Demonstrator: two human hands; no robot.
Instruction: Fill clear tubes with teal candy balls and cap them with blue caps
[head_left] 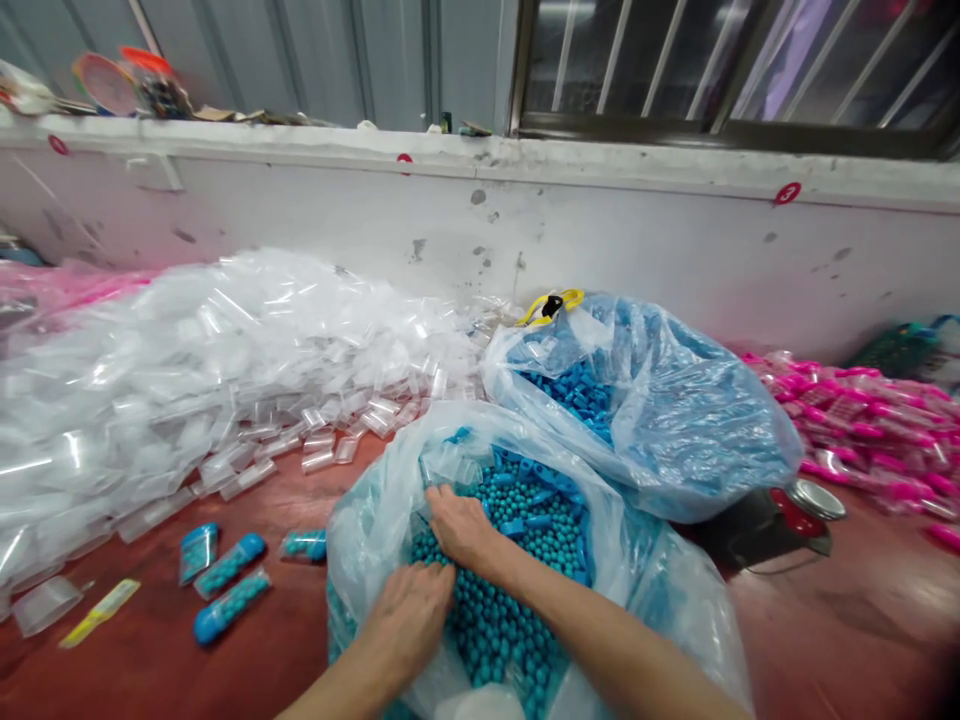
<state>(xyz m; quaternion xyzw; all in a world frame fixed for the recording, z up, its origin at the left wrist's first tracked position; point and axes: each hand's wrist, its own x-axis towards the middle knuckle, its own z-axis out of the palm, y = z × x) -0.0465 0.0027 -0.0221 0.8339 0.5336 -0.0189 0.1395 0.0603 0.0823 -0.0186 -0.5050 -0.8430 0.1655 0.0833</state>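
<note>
Nearest us, teal beads (487, 620) fill an open plastic bag (367, 520). Our left hand (415, 605) and right hand (461, 525) dip into its left side, fingers curled; we cannot tell what they grasp. A blue bag (675, 400) crowds its far right; bead-filled tubes (231, 565) lie left.
</note>
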